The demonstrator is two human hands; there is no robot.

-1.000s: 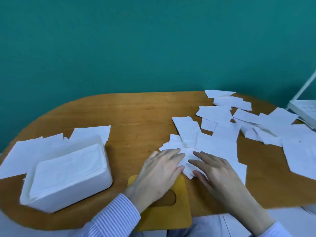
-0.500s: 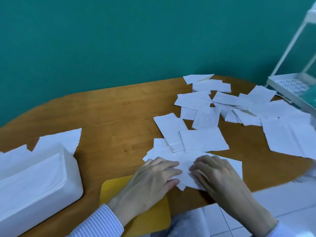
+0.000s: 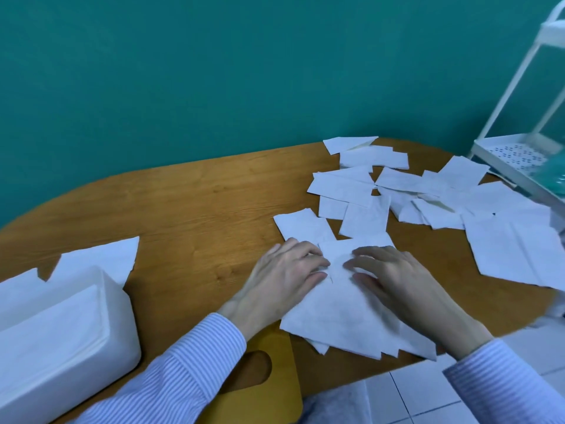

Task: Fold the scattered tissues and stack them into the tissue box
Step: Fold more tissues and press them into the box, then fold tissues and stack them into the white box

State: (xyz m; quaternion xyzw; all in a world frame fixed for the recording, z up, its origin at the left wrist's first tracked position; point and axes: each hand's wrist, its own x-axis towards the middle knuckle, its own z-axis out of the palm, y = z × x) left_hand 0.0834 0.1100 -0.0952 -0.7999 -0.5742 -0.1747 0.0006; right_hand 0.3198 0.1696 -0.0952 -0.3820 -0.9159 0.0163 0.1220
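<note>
Left hand and right hand lie flat, fingers barely bent, pressing a tissue at table centre, seemingly without gripping; scattered tissues at two o'clock; tissue box at eight o'clock.

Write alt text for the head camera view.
Two hands, left and right, press flat on a white tissue at the near edge of a wooden table. More loose tissues lie scattered at the far right; an open white tissue box, packed with tissues, sits at the left.
</note>
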